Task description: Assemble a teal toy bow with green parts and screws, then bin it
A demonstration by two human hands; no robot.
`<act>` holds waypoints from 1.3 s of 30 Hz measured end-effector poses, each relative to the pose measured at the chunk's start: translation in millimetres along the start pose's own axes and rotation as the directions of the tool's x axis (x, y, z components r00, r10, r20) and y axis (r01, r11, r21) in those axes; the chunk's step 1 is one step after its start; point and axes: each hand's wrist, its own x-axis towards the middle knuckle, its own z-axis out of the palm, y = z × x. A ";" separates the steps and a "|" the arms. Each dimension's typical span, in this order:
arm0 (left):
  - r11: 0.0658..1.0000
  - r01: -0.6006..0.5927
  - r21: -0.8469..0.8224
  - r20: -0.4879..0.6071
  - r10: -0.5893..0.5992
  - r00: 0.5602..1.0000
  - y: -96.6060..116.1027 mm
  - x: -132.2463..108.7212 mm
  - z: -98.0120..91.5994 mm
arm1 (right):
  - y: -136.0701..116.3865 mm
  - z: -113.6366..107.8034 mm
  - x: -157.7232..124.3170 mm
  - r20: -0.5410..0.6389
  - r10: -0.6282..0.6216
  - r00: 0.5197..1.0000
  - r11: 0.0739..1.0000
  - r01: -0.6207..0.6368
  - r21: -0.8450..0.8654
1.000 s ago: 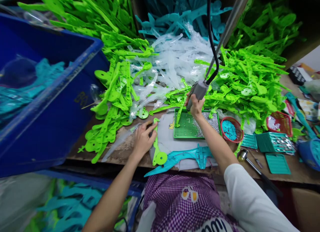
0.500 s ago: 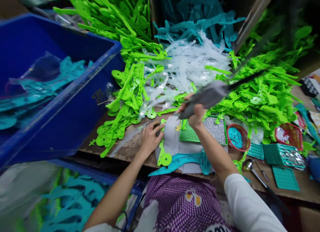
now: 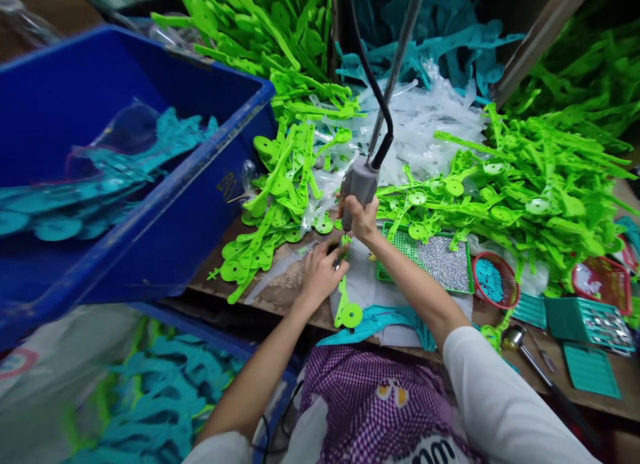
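Note:
My right hand [image 3: 361, 217] is wrapped round a grey electric screwdriver [image 3: 361, 181], held upright with its tip down at the top end of a long green plastic part [image 3: 343, 303]. My left hand [image 3: 324, 269] grips that part near its upper end, fingers close to the screwdriver tip. A small dark object [image 3: 337, 261] shows at the left fingers, too small to name. The green part's round end with a hole lies towards me, by a teal plastic piece [image 3: 373, 319]. Beside my right forearm is a green tray [image 3: 471, 267] of small silvery pieces, partly hidden by the arm.
Piles of green parts [image 3: 530, 177] and clear plastic pieces [image 3: 425, 127] cover the back of the bench. A blue bin [image 3: 210, 157] stands left. To the right are a red basket [image 3: 515, 292], a teal box [image 3: 565, 319] and a hammer [image 3: 537, 364].
The screwdriver has swung from a slanted position to upright, and its tip has come down to the green part. My left hand still holds that part. The whole view has shifted slightly.

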 end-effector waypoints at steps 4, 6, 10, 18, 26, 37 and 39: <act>1.000 0.013 -0.008 -0.006 -0.013 1.000 0.5 -0.9 0.8 | -0.3 1.7 -1.7 0.028 0.010 1.000 0.998 -0.009 -0.054; 1.000 0.014 -0.010 -0.009 -0.014 1.000 0.5 -1.2 1.1 | -0.5 2.2 -2.4 0.039 -0.001 0.999 0.997 0.004 -0.077; 1.000 0.010 -0.006 -0.007 -0.010 1.000 0.8 -1.2 1.0 | 0.8 3.7 -1.0 0.092 0.004 0.996 0.991 0.008 -0.135; 1.000 0.022 -0.022 0.002 -0.022 1.000 -1.4 0.0 2.7 | 3.1 6.7 -4.9 0.202 0.002 0.979 0.970 0.046 -0.237; 0.998 -0.010 -0.056 0.010 0.010 1.000 -5.4 0.2 3.9 | -36.2 -29.2 -9.9 -0.167 0.031 0.985 0.993 -0.049 -0.104; 0.923 0.156 -0.351 -0.187 -0.233 0.955 -8.8 -21.2 -16.4 | -57.4 -131.0 -67.8 -0.408 -0.117 0.906 0.987 0.059 -0.153; 0.864 0.291 -0.412 -0.041 -0.337 0.941 -11.1 -38.4 -22.1 | -51.4 -132.3 -61.4 -0.405 -0.155 0.901 0.985 0.109 -0.135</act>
